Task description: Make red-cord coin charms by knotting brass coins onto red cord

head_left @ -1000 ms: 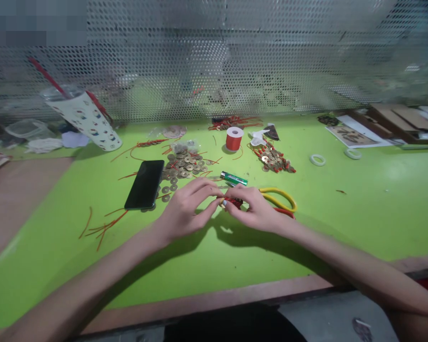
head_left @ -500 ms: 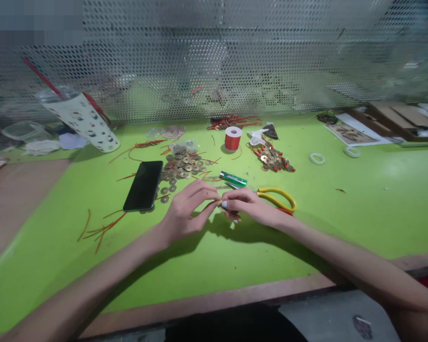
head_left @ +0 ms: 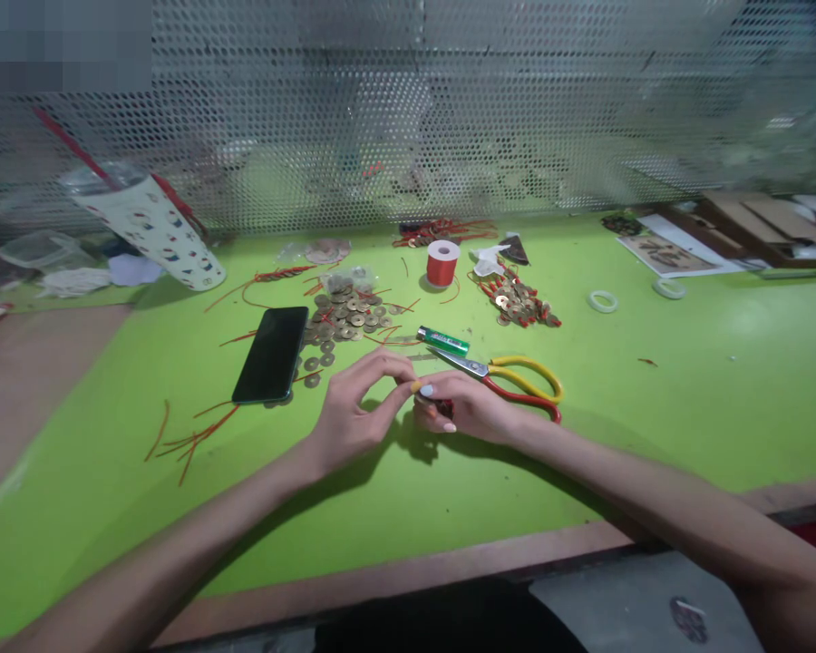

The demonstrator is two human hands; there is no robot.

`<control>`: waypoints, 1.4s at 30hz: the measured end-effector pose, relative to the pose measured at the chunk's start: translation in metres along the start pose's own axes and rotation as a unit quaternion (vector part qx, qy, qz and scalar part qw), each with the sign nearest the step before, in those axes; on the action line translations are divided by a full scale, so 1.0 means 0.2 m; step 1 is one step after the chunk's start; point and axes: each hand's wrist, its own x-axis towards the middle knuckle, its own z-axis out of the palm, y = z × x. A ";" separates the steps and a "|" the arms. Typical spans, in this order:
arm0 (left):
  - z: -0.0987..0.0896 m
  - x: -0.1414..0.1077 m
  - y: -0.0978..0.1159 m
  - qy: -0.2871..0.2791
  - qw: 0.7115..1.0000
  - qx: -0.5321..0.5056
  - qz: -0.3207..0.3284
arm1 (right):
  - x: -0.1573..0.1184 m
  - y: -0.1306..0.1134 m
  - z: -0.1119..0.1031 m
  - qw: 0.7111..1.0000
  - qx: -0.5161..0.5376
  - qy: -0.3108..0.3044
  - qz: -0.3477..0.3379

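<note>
My right hand (head_left: 472, 404) is closed around a small bundle of round coins with red cord (head_left: 444, 407), mostly hidden by its fingers. My left hand (head_left: 360, 408) has thumb and index finger pinched together at the edge of that bundle, touching the right thumb; what lies in the pinch is too small to make out. Just beyond the right hand are scissors (head_left: 523, 372) with one yellow and one red handle. A green lighter (head_left: 443, 341) lies past their blades. Loose holed coins (head_left: 354, 317) are heaped behind the left hand.
A black phone (head_left: 270, 355) rests on some coins at left, near cut red cords (head_left: 194, 440). Farther back stand a red thread spool (head_left: 442, 265) and a tilted patterned cup (head_left: 160, 231). Coins tied with red cord (head_left: 520, 304) lie right of the spool. Perforated metal (head_left: 381, 118) borders the back.
The right hand has shifted slightly down, uncovering more of the scissors. Its fingers have curled further around the bundle. The left hand still pinches at the same spot.
</note>
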 end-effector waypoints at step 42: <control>0.00 0.00 0.01 0.031 0.999 -0.022 0.001 | -0.05 -0.03 -0.03 0.995 -0.085 0.012 -0.048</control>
